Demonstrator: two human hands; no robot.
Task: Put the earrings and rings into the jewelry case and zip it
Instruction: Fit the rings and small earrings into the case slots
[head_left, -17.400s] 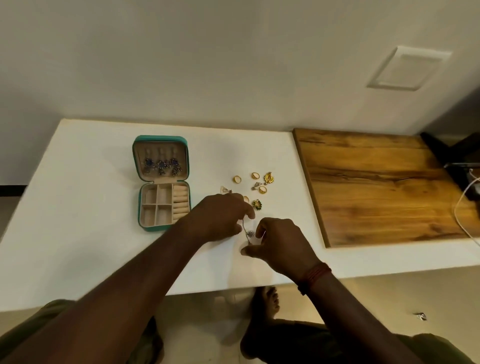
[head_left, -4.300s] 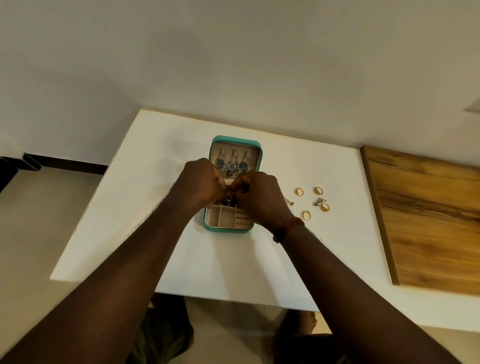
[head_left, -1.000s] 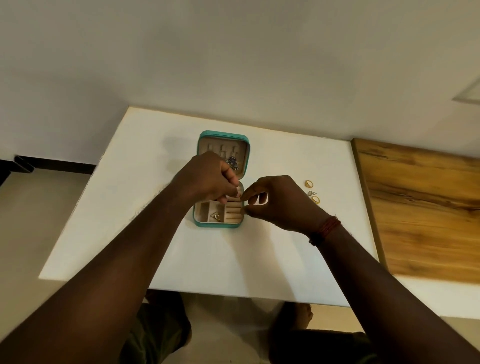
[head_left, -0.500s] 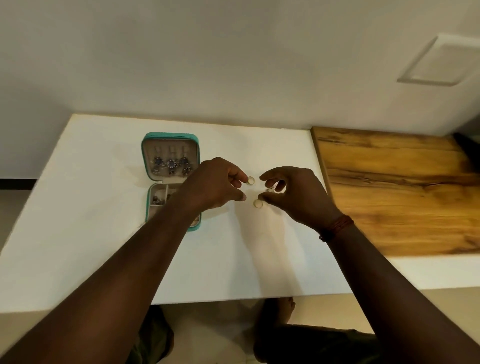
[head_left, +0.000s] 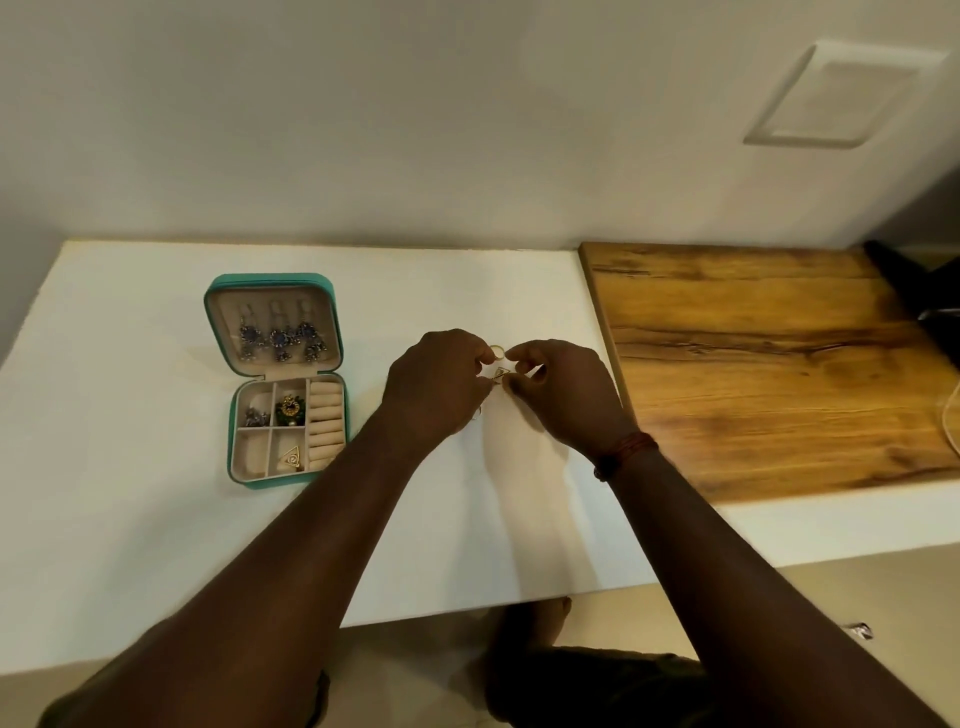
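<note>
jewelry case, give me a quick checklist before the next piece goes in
1. jewelry case open, lid laid back: ok
2. ring rolls free of rings: ok
3. left hand pinches the gold ring: ok
4. right hand has hold of the triangle earring: cannot tell
5. every piece inside the case: not ok, those two are outside it

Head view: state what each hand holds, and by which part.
The left hand pinches a gold ring by its band. Whether the right hand grips the triangular earring beside it cannot be told.
</note>
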